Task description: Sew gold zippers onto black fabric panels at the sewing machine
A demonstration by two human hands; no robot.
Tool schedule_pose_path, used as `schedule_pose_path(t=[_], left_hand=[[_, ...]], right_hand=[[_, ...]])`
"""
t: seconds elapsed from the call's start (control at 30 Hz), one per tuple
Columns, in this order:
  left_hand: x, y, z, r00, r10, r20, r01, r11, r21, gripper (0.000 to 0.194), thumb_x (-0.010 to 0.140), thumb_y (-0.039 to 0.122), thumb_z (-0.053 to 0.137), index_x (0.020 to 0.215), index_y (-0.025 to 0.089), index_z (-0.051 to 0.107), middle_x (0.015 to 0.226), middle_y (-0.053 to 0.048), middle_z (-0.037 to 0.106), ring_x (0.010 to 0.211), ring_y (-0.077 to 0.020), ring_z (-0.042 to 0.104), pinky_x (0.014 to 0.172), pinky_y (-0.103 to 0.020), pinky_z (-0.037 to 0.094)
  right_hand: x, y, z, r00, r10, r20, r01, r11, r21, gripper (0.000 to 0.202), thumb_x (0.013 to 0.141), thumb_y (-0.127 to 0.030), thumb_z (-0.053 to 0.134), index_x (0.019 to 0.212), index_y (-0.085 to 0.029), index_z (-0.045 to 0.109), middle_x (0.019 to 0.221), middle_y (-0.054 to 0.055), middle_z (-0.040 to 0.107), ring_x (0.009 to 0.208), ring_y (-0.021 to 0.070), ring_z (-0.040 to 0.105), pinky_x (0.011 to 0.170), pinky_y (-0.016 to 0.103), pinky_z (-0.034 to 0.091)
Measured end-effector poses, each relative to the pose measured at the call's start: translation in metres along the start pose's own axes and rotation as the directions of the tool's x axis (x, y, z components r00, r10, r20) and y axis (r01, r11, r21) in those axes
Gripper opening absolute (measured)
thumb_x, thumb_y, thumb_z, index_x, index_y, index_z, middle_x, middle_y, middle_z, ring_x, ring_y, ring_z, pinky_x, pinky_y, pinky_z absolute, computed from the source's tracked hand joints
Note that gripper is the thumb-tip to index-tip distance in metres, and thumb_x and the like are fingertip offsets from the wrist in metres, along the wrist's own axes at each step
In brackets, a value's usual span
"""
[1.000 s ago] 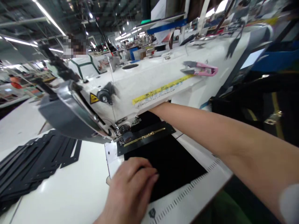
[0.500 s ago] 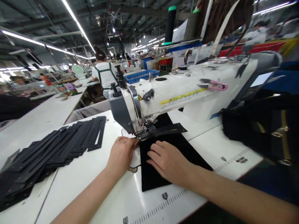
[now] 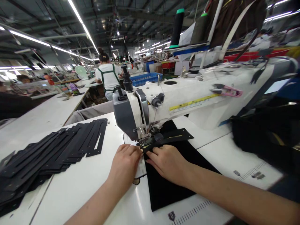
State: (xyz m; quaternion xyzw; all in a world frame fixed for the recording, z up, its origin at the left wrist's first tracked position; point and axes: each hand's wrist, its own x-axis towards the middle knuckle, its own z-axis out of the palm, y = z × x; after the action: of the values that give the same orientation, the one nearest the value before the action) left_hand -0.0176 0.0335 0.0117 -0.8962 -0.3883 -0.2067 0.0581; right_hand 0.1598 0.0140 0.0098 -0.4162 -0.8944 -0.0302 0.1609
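A black strip (image 3: 178,135) with a gold-toothed zipper in its slot lies across a black fabric panel (image 3: 173,187), partly under the presser foot of a white sewing machine (image 3: 194,90). My left hand (image 3: 125,164) is closed, its fingertips pinching the left end of the strip right beside the foot. Just to the right, my right hand (image 3: 168,164) rests over the panel with bent fingers on the strip's near edge, thumb and forefinger close together. What lies beneath both sets of fingertips is hidden.
A fanned pile of black slotted strips (image 3: 58,150) covers the table's left. Pink-handled thread snips (image 3: 228,90) sit on the machine arm. Dark fabric pieces (image 3: 264,134) lie at the right. Beyond stand a blue crate (image 3: 147,78) and a person (image 3: 109,75) in a green-strapped apron.
My right hand has moved up and left across the panel to the strip's edge, close to my left hand. My left hand stays beside the foot. The view has shifted slightly.
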Motion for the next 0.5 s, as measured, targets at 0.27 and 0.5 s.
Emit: schedule_pose_path(t=[0.27, 0.5], left_hand=[[-0.005, 0.012, 0.005, 1.0, -0.004, -0.002, 0.004, 0.987, 0.16, 0.017, 0.081, 0.008, 0.05, 0.093, 0.013, 0.06, 0.092, -0.009, 0.062, 0.085, -0.0245, 0.056, 0.079, -0.04, 0.043], [-0.005, 0.019, 0.003, 1.0, 0.0, -0.011, 0.003, 0.968, 0.25, 0.021, 0.081, 0.006, 0.044, 0.092, 0.012, 0.062, 0.093, -0.011, 0.063, 0.085, -0.0251, 0.058, 0.077, -0.041, 0.043]], right_hand=[[0.006, 0.012, 0.011, 0.976, -0.021, -0.215, 0.015, 0.999, -0.032, 0.026, 0.083, -0.016, 0.052, 0.107, -0.007, 0.058, 0.105, 0.013, 0.061, 0.101, 0.026, 0.053, 0.088, 0.039, 0.042], [0.007, 0.023, 0.016, 0.986, -0.074, -0.148, 0.085, 0.994, 0.066, 0.026, 0.086, -0.014, 0.045, 0.108, -0.006, 0.057, 0.111, 0.013, 0.059, 0.104, 0.0232, 0.052, 0.093, 0.038, 0.041]])
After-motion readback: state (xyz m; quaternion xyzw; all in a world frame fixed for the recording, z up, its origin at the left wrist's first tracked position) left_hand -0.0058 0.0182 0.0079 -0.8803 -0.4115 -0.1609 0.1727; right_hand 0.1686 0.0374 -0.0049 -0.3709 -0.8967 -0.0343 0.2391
